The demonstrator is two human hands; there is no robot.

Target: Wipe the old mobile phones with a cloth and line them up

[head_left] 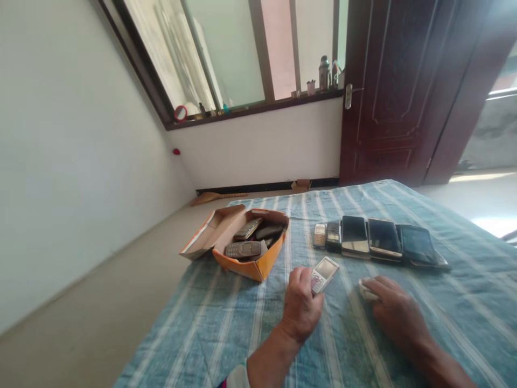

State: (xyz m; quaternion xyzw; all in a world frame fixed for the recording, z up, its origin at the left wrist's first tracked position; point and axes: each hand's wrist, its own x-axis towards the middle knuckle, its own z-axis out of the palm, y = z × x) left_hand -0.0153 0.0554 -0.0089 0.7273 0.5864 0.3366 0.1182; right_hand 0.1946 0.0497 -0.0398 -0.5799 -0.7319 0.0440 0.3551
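A white keypad mobile phone (326, 272) is gripped in my left hand (302, 297), its screen and keys facing up. My right hand (393, 307) is closed over a small white cloth (367, 290) just above or on the bedspread; I cannot tell if they touch. To the left stands an orange cardboard box (264, 265), its lid folded open. Inside it lie several old phones, among them a grey keypad phone (243, 249). Beyond my hands is a row of phones: a small keypad phone (319, 236), a dark one (333, 237) and several larger touchscreen phones (355, 235).
A blue striped bedspread (226, 323) covers the surface under everything. Its far edge drops to the floor, where a broom (214, 197) lies by the wall. A dark red door (388, 81) and a windowsill with a flask (324, 74) are behind.
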